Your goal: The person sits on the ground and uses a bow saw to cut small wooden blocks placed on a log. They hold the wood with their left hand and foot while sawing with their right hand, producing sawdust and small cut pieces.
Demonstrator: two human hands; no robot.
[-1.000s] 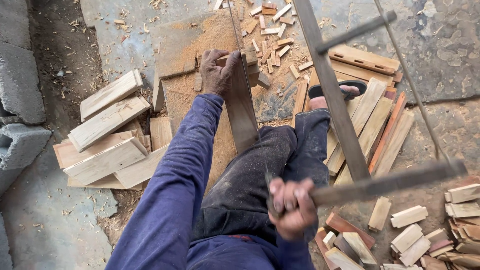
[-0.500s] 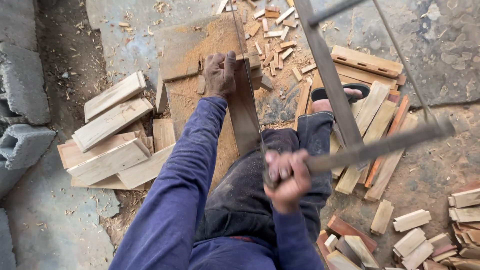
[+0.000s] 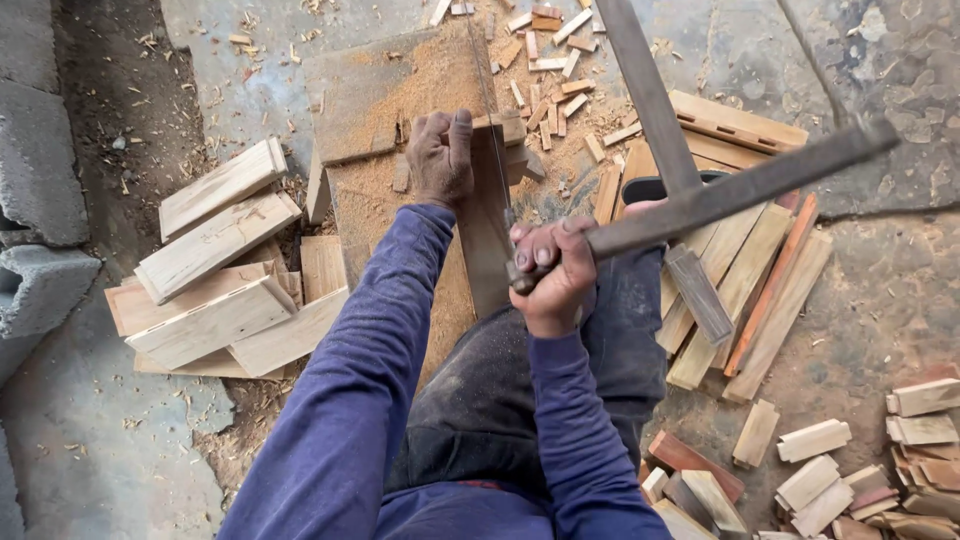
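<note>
My left hand [image 3: 441, 157] presses down on a dark wooden plank [image 3: 484, 240] that lies on a sawdust-covered board [image 3: 380, 100]. My right hand [image 3: 551, 268] grips the handle end of a wooden frame saw [image 3: 700, 200]. The saw's thin blade [image 3: 492, 140] runs along the plank just right of my left hand. The saw's frame bars cross above my right knee. My foot in a dark sandal [image 3: 645, 188] rests by the plank.
Pale wood blocks [image 3: 215, 270] are stacked at the left. Long slats [image 3: 745, 270] lie at the right, small offcuts [image 3: 850, 470] at the lower right and more [image 3: 550, 55] at the top. Grey concrete blocks [image 3: 40, 200] line the left edge.
My right hand has pushed the saw forward, from beside my hip up toward my left hand. The frame has swung upward. My left hand stays on the plank.
</note>
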